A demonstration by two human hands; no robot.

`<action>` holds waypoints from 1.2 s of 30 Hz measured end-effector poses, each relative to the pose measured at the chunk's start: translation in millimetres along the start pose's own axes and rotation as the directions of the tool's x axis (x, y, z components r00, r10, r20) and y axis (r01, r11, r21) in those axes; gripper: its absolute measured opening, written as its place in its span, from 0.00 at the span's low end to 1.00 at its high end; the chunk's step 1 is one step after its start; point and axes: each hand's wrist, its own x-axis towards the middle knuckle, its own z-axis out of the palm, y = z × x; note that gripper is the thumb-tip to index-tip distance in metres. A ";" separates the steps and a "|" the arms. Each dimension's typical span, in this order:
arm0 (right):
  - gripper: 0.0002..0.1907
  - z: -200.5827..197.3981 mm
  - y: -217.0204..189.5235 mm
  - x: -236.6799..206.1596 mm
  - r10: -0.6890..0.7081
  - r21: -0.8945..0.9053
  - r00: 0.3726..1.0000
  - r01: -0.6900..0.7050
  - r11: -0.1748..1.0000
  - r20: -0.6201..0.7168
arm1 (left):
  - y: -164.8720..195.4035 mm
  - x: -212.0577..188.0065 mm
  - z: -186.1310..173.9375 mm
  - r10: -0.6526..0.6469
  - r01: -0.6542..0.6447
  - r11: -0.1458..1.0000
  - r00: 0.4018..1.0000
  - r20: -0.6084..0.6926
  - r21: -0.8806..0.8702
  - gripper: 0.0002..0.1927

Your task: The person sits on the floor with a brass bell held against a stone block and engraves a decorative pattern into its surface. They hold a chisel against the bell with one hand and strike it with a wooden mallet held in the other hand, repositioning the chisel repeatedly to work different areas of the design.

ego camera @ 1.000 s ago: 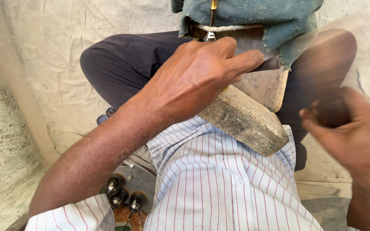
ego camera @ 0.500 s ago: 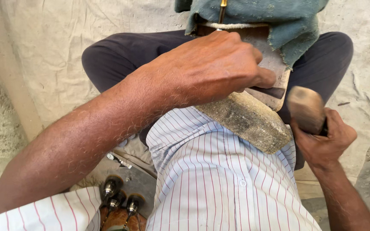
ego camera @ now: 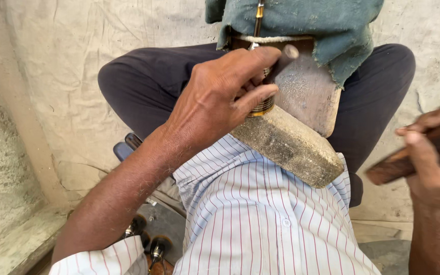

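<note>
Your right hand (ego camera: 436,168) has swung out to the edge of view since half a second ago, when the mallet head sat low beside the block; now you see only the dark wooden handle (ego camera: 408,160), fingers wrapped tight around it, the striking end out of sight. So the hammer is off the work, not on it. Your left hand (ego camera: 220,99) has barely shifted: it stays planted on the wooden block (ego camera: 309,94), thumb and fingers pinching a small brass-coloured ring piece (ego camera: 263,107) with a thin rod-like tool (ego camera: 283,56) under the index finger. That piece sits at the near end of the block, right where the rough stone slab (ego camera: 289,145) leans against it. Further out, the dusty teal cloth (ego camera: 301,23) drapes over the block's top, a slim metal tool (ego camera: 258,18) stuck upright through it. Your dark trousers (ego camera: 148,84) frame the block, the striped shirt (ego camera: 255,214) fills the foreground, and some small round-headed tools (ego camera: 151,247) lie at the bottom left.
</note>
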 end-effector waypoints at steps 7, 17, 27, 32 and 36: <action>0.19 3.4 -31.0 28.9 0.248 -0.695 0.963 -0.107 0.711 0.105 | -2.6 -7.8 12.8 -0.020 0.022 0.995 1.000 -0.019 0.099 0.22; 0.22 -17.1 -12.3 76.9 0.012 -0.782 0.934 0.293 0.549 0.358 | 9.4 -23.2 26.5 -0.091 0.112 0.990 0.972 -0.217 0.088 0.18; 0.25 -32.2 -0.9 82.5 0.023 -0.776 0.926 0.303 0.553 0.378 | 10.2 -30.8 35.6 -0.143 0.139 0.990 0.926 -0.349 -0.035 0.16; 0.27 -36.9 -2.2 85.8 0.016 -0.774 0.916 0.329 0.541 0.400 | 8.5 -31.5 39.5 -0.134 0.128 0.991 0.919 -0.371 -0.039 0.14; 0.29 -42.1 2.4 93.6 0.023 -0.761 0.908 0.336 0.555 0.419 | 8.2 -27.1 42.6 -0.133 0.104 0.990 0.917 -0.376 -0.097 0.15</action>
